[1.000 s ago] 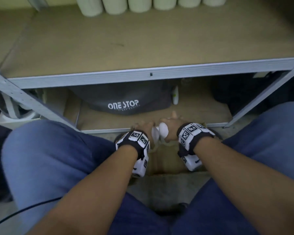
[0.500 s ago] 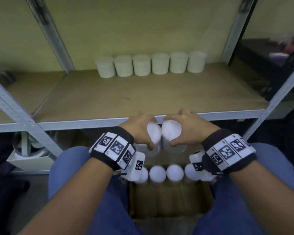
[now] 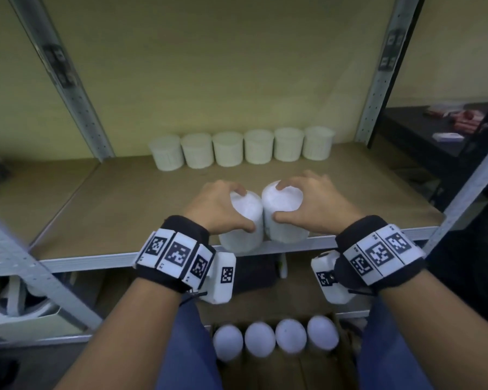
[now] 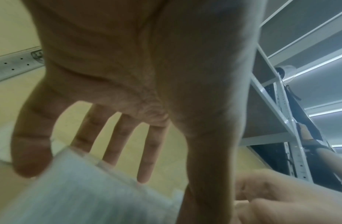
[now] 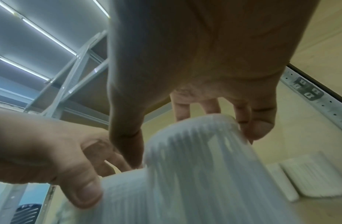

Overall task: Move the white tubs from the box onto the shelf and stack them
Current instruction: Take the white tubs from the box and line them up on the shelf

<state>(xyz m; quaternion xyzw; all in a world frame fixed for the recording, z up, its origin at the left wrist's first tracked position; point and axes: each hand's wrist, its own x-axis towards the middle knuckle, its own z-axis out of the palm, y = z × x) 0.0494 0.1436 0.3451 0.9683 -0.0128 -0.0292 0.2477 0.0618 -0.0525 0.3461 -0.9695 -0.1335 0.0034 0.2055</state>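
Two white tubs are in the air side by side over the front edge of the shelf (image 3: 102,209), their sides touching or all but touching, each held upright from above with its long axis vertical. The left hand (image 3: 219,205) has its fingers curled round the lid end of the left tub (image 3: 244,220), thumb on the near side and fingers on the far side; the right hand (image 3: 310,204) grasps the right tub (image 3: 283,212) the same way, fingertips over the far rim and thumb at the near side. The wrist views agree, though blurred: in each the tub hangs below the palm, pinched between thumb and fingers. Straight ahead, well apart from the held pair, a row of six tubs (image 3: 243,149) stands along the back of the shelf against the wall, and the bare board between lies open to the hands. By my reading the move ahead goes forward and then down, either onto the board or onto the tops of that row. Nothing stands in the way; the metal uprights (image 3: 378,94) sit off to either side. Below, between the knees, four more tubs (image 3: 275,337) wait in the box (image 3: 282,370).
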